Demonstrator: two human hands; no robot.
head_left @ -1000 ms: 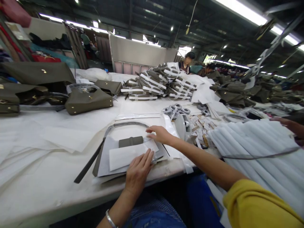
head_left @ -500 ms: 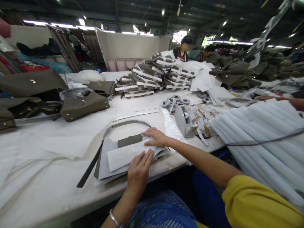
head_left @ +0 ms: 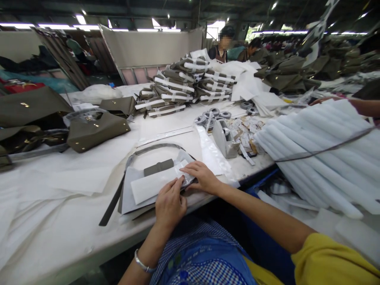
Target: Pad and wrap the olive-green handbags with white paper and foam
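Flat white strip (head_left: 156, 184) slantwise on a grey sheet (head_left: 128, 192), just beside an olive tab (head_left: 158, 167).

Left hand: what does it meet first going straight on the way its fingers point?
Probably the right hand, whose fingers lie just beyond the left hand in that line, by the white strip; depth is unclear, so it might slip beneath them.

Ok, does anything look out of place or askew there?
Nothing looks plainly damaged. The small tags beside the gray tape dispenser lie in a loose, overlapping jumble, which looks untidy. The dark strap slants out past the left side of the gray sheet, so it seems askew, though perhaps deliberately.
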